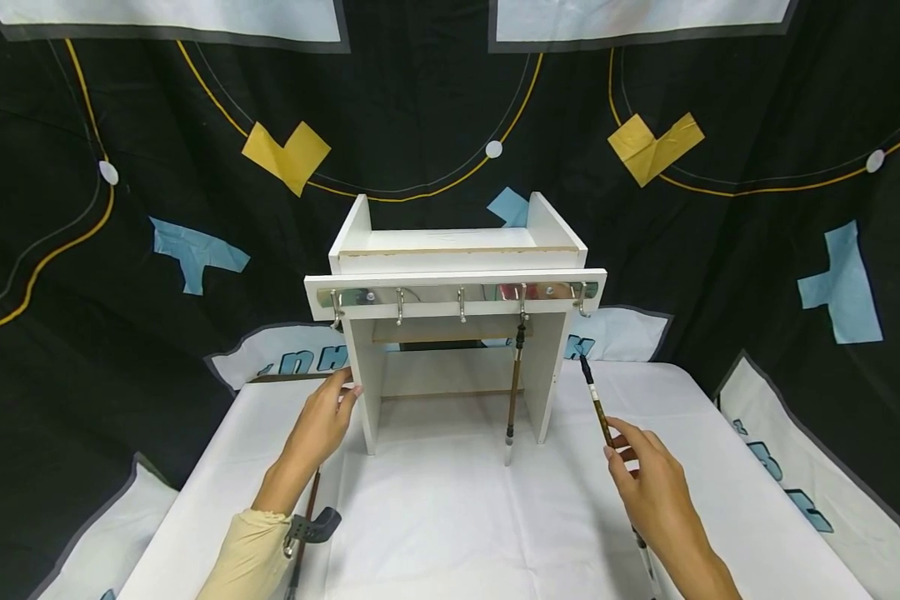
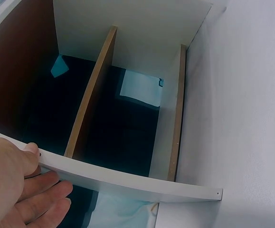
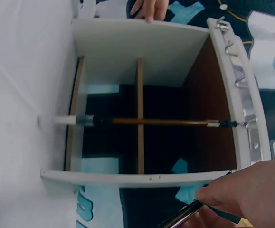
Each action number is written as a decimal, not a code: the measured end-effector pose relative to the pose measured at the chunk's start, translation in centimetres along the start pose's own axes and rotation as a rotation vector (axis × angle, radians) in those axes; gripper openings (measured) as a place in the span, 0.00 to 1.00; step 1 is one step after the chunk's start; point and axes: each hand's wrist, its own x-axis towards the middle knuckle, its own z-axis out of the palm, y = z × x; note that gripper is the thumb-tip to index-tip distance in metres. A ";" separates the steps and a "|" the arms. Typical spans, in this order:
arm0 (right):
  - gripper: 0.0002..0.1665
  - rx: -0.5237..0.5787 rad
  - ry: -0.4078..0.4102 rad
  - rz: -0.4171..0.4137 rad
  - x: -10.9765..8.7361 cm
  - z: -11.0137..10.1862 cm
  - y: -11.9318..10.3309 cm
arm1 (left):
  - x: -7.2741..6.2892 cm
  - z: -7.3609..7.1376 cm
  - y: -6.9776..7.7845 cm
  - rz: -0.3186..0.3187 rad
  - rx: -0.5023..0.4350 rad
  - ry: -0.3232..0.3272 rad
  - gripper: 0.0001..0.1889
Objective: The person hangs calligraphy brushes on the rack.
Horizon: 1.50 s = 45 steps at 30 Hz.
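A white wooden shelf unit (image 1: 450, 261) stands on the table, with a metal hook rail (image 1: 495, 292) across its front. My left hand (image 1: 327, 414) is at its left side panel, thumb on the front edge, fingers loosely bent along the outside. One calligraphy brush (image 1: 516, 379) hangs from a hook, its white bristles down. In my right hand (image 1: 651, 483), right of the shelf, a second brush (image 1: 598, 408) is pinched between thumb and fingers, black tip pointing up and bristles down. Part of its handle is hidden by the hand.
Below my left forearm lies another brush (image 1: 312, 496) on the white-covered table (image 1: 435, 533); the arm partly covers it. A dark strap (image 1: 315, 527) circles the left wrist. Black cloth with yellow and blue tape pieces (image 1: 288, 158) hangs behind.
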 end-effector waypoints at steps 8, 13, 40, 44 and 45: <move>0.27 0.093 0.034 -0.012 0.2 0.2 -2.0 | -0.1 0.0 -0.1 -0.009 -0.003 -0.008 0.22; 0.27 0.138 0.038 -0.035 0.4 0.6 -3.6 | 0.0 0.0 0.0 -0.005 -0.006 -0.005 0.21; 0.27 0.304 0.014 -0.149 1.8 4.0 -9.1 | -0.1 0.0 0.0 0.002 -0.005 0.010 0.21; 0.27 0.323 0.010 -0.159 2.0 4.7 -9.4 | -0.1 0.0 0.1 0.001 -0.009 0.010 0.21; 0.28 0.328 0.009 -0.163 2.0 4.9 -9.4 | 0.0 0.0 0.1 -0.002 -0.010 0.009 0.21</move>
